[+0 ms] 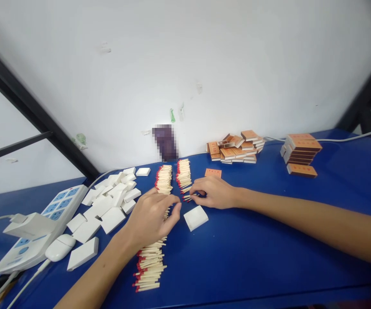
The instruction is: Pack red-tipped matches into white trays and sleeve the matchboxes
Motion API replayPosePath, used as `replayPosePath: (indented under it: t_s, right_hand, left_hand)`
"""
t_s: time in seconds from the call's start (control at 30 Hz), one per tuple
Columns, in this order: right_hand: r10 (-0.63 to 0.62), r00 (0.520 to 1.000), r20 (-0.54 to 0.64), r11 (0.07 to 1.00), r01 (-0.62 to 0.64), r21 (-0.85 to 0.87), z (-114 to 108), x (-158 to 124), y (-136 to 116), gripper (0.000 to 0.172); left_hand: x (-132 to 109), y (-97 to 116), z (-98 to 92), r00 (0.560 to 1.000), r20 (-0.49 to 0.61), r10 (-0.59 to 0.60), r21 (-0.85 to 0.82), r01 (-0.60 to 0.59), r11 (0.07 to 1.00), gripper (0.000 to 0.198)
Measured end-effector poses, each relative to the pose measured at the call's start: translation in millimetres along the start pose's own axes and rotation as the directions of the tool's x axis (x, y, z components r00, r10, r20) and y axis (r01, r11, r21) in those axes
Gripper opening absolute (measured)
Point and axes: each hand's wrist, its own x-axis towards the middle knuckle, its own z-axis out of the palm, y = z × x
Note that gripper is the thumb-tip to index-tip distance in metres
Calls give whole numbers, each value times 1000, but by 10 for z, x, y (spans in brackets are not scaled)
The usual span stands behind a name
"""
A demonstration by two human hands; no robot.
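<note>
A white wall (252, 64) is rising behind the blue surface (269, 266), where matches (164, 177) are lying in two rows, red heads pointing left. The left hand (155, 214) is arching over the longer row (149, 268), hiding its middle; whether it is gripping anything I cannot tell. The right hand (214, 192) is curling its fingertips at the near end of the shorter row (183, 172), and I cannot tell if matches are pinched there. A flat white box (196, 218) is resting just beside it. The matches are looking very light, stiff yet brittle, probably scattering easily; gripping small bunches mid-stick, clear of the heads, is seeming safest.
</note>
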Motion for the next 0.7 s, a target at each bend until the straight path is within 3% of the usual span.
replayPosePath:
  t_s: [0.1,0.33,0.57,0.7]
  right_hand:
    - [2,1000,3,1000,-2,13,-1,-5,0,12]
    - [55,998,6,998,-56,38,-33,-2,-25,20]
    - [79,996,45,996,-81,36,-54,15,-48,18]
    - [78,995,61,996,-80,32,-59,16,-47,11]
  left_hand:
    - [-17,41,25,999,39,11,2,-11,1000,29]
    - [0,218,56,990,140,24,39,-30,999,37]
    - [-21,89,10,981,192,33,-9,-32,999,27]
    - [-29,18,-12,979,201,26,-44,-17,999,31]
